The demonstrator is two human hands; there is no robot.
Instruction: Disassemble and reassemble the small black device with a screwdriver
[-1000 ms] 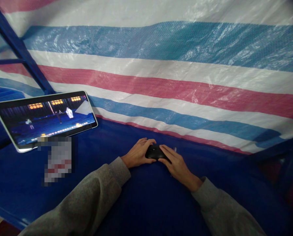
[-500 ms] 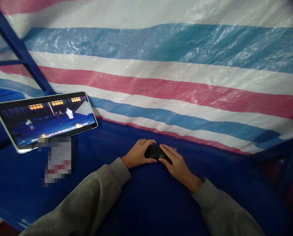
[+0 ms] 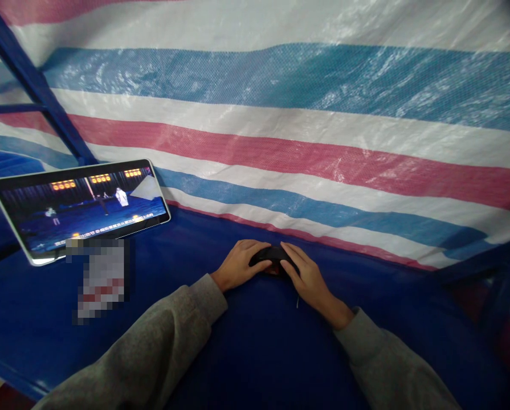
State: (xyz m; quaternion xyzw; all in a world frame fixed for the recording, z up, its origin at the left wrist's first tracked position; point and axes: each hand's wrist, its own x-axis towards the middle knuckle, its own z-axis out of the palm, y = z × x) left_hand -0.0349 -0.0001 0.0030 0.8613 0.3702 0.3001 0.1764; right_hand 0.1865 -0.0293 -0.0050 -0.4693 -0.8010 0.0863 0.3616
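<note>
A small black, rounded object, shaped like a computer mouse [image 3: 274,254], is held between both hands at the middle of the blue surface. My left hand [image 3: 241,265] grips its left end, fingers over the far side and thumb along the near side. On the opposite end my right hand [image 3: 308,276] closes in the same way. The near face is tilted up and shows a dull reddish patch. Fingers cover both ends, so its full outline is hidden.
A tablet [image 3: 84,208] playing a stage video leans at the left. Near it lies a pixelated white-and-red item [image 3: 103,279]. The blue surface [image 3: 246,353] ends against a striped plastic sheet [image 3: 280,136]. A blue metal frame [image 3: 28,80] rises at the left.
The black mouse-shaped object has been tilted, so its near face with the reddish patch now shows. My left thumb and right fingers have shifted slightly upward with it.
</note>
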